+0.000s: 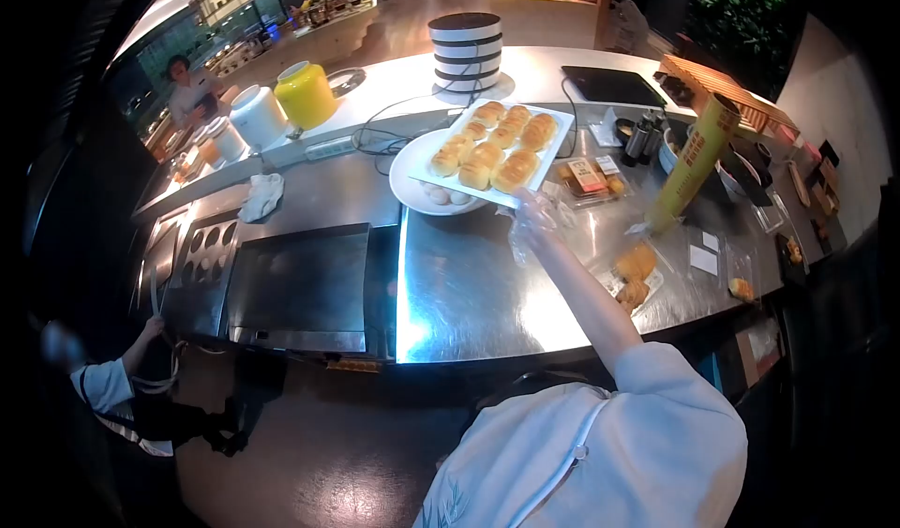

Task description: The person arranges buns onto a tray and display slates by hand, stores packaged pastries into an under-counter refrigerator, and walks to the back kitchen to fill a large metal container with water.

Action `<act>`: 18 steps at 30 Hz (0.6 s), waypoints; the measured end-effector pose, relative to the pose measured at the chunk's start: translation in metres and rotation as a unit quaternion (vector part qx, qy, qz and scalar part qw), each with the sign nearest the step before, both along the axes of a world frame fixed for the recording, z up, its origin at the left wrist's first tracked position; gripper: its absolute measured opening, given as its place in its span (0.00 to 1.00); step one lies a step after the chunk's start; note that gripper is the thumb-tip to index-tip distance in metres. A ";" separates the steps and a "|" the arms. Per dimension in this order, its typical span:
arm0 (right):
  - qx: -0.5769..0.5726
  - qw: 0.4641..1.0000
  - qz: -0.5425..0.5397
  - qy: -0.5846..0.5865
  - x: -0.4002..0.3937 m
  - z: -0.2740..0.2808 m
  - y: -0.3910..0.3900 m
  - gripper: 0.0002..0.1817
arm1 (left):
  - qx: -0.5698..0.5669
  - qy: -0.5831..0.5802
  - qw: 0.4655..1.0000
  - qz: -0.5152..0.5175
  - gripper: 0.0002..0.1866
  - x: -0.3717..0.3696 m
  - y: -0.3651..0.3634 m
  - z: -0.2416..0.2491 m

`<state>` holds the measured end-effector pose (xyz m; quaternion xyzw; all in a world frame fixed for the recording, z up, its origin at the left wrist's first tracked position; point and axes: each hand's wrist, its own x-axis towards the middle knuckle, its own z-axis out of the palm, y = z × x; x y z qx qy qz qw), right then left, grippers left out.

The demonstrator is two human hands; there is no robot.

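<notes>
My right hand (pixel 532 223), in a clear plastic glove, is closed on the near edge of a white rectangular tray (pixel 555 164). Rows of golden bread rolls (pixel 481 164) fill this tray, which overlaps a large round white plate (pixel 405 177) in this view. Pale round pieces (pixel 439 193) show on the plate below the tray. Right of my hand sits a clear plastic box of packaged food (pixel 591 181). Closer to my forearm lie golden-brown baked pieces (pixel 636 262) in clear packaging. My left hand is out of view.
A flat griddle (pixel 300 280) and a round-mould plate (pixel 208 247) are at left, near a white cloth (pixel 262 196). A tall yellow roll (pixel 696 163) stands at right. Behind are a yellow jar (pixel 306 95) and cables. Another person's hand (pixel 153 327) shows at lower left.
</notes>
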<state>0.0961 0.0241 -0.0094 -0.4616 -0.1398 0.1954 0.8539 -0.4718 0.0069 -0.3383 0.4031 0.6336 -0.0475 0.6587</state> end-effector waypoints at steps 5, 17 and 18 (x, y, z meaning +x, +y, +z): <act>0.021 1.000 -0.005 -0.013 -0.002 -0.001 -0.005 0.13 | -0.012 -0.011 1.000 0.009 0.05 0.005 0.004 -0.007; 0.030 1.000 -0.002 0.009 -0.022 0.026 -0.024 0.12 | -0.041 -0.116 0.981 0.150 0.04 0.036 0.025 -0.030; 0.039 0.999 -0.006 0.027 -0.029 0.045 -0.029 0.12 | -0.046 -0.121 0.979 0.155 0.04 0.040 0.027 -0.032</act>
